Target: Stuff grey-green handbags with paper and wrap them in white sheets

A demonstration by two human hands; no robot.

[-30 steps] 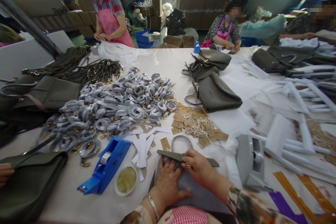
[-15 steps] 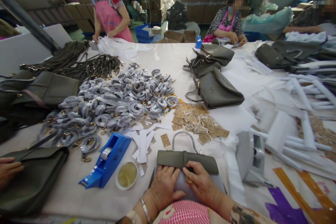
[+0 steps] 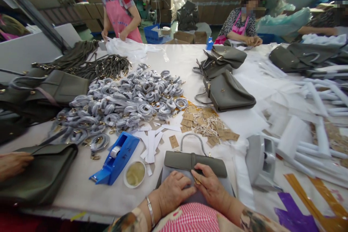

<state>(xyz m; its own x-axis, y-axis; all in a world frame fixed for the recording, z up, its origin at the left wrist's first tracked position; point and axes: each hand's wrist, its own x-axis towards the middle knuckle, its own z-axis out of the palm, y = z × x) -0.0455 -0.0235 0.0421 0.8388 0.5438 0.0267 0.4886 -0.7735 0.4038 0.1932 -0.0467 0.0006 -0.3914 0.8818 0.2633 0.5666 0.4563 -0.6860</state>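
Note:
A dark olive handbag point(image 3: 214, 166) with a wrapped loop handle lies in front of me, its lower part covered in grey-blue material. My left hand point(image 3: 175, 190) rests on that covering, below the flap, with fingers slightly bent and apart and nothing in them. At the centre of the flap's lower edge, my right hand point(image 3: 208, 183) pinches a small golden-brown piece, probably the bag's clasp; the fingers partly hide it. Above the bag lies a single brown tag point(image 3: 173, 141). To the left are a small bowl point(image 3: 135, 174) and a blue tape dispenser point(image 3: 116, 157).
Wrapped straps point(image 3: 133, 98) are heaped at centre left, beside a pile of tags point(image 3: 209, 123). A grey dispenser point(image 3: 259, 163) stands at right. Another person's hand point(image 3: 16, 163) touches a bag point(image 3: 51, 177) at far left. More bags point(image 3: 231, 92) and people are across the table.
My left hand has moved down from the flap's edge onto the covering, its fingers more bent. My right hand stays at the flap's centre. The view has shifted slightly, moving the scene rightward.

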